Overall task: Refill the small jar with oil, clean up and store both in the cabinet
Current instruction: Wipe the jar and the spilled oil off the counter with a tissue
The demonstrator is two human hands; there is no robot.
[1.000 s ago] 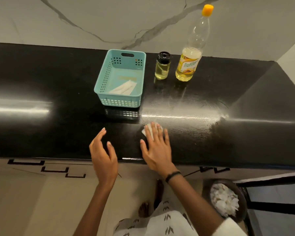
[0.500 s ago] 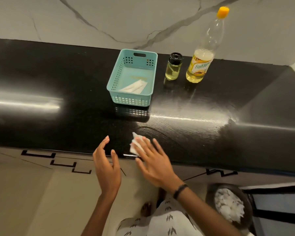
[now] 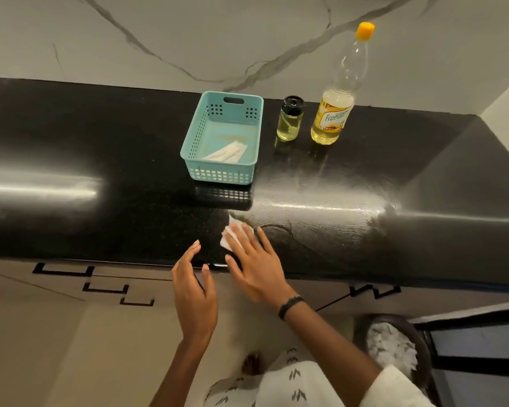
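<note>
Right hand (image 3: pixel 254 264), fingers straight, presses white tissue (image 3: pixel 231 235) flat on black table (image 3: pixel 100 218) near front edge. Left hand (image 3: pixel 194 292) released, hovering beside it, holding nothing. Small jar (image 3: pixel 290 118) upright between teal basket (image 3: pixel 222 174) and oil bottle (image 3: pixel 337 107), at table rear.

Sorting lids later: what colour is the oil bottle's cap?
Orange-yellow, on the oil bottle's cap, clearest in the head view.

Small jar, oil bottle and wiping tissue on the black counter

Small jar (image 3: pixel 290 118), black-capped and nearly full of yellow oil, stands upright just beside the taller orange-capped oil bottle (image 3: pixel 337 111), about a third full; the white tissue (image 3: pixel 231 235) lies flat near the counter's front edge
</note>
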